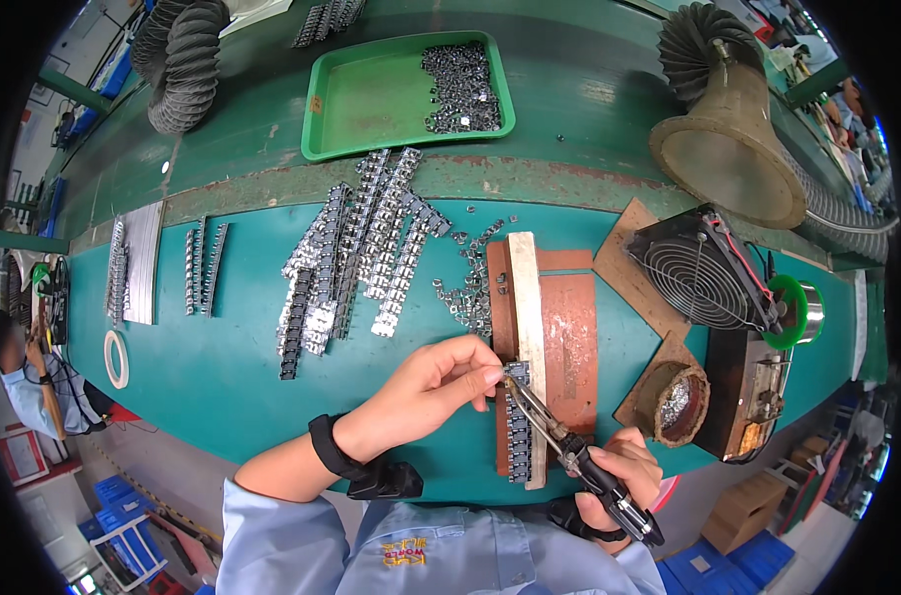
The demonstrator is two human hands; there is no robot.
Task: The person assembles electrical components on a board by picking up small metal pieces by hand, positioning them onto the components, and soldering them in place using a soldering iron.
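Observation:
My right hand (624, 481) grips a soldering iron (604, 481) with a black handle, its metal front slanting up and left. The tip meets the upper part of a strip of small black-and-silver components (518, 436), which lies along a pale metal bar (527, 327) on a reddish-brown fixture board (569, 347). My left hand (436, 382) reaches in from the left, thumb and forefinger pinched beside the tip. Whatever sits between those fingers is too small to make out. Small loose metal parts (465, 297) are scattered left of the board.
Finished-looking component strips (356, 248) lie piled left of centre. Behind them stands a green tray (371, 144) with small parts. To the right are a fan (688, 268), a solder spool (799, 309), a round cup (659, 412) and a fume extraction hood (728, 149). A tape ring (111, 359) lies far left.

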